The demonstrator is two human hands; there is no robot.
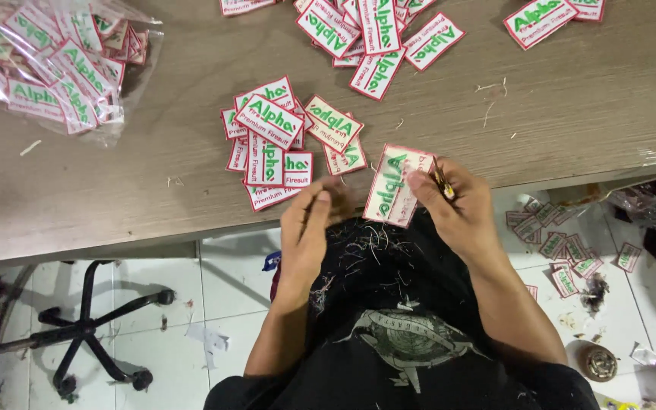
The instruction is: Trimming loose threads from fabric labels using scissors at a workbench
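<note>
Clear plastic wraps a bag of patches (55, 64) at the far left of the wooden table (153, 190). Further right, a loose pile of white patches (279, 148) with red borders and green lettering lies near the table edge. The left hand (309, 228) hovers just below that pile, fingers together and slightly curled, holding nothing. Right of it, the right hand (453, 205) pinches one patch (392, 186) at the table edge between thumb and fingers, a small tool (442, 182) tucked against them. More patches (563, 254) lie scattered on the tiled floor.
</note>
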